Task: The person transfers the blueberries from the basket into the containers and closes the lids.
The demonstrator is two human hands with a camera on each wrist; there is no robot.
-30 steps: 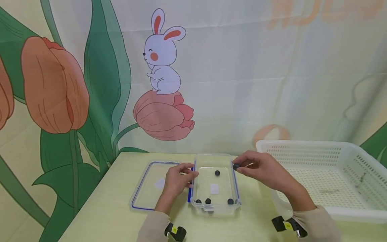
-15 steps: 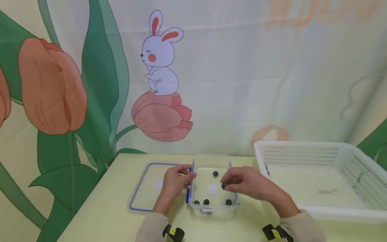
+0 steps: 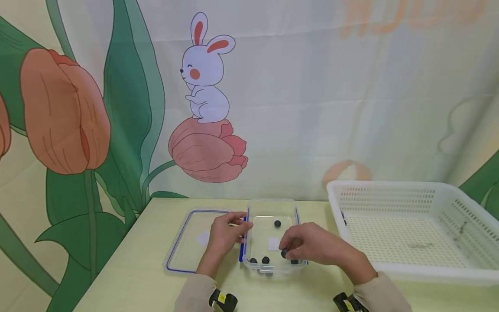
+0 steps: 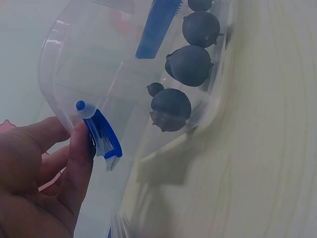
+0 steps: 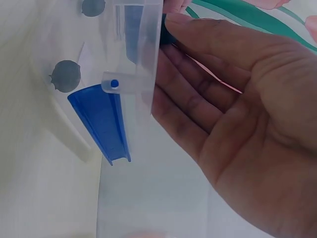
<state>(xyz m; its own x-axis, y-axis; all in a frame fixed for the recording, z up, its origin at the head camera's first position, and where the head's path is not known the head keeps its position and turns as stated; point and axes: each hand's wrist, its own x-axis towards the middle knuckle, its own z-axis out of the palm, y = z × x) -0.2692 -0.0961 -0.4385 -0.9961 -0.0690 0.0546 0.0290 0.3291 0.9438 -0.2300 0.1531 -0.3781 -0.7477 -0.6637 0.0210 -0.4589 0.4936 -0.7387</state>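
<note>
We see the left hand pinching the left side of a clear container; the right hand's fingers grasp a dark ball over the container's near right part; other dark balls lie inside — one toward the far end, the rest along the near end; a blue-edged lid lies left on the tabletop — a white basket sits right.

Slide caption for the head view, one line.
Left hand holds a clear box while the right hand pinches a dark ball at its open top, white basket at right.
</note>
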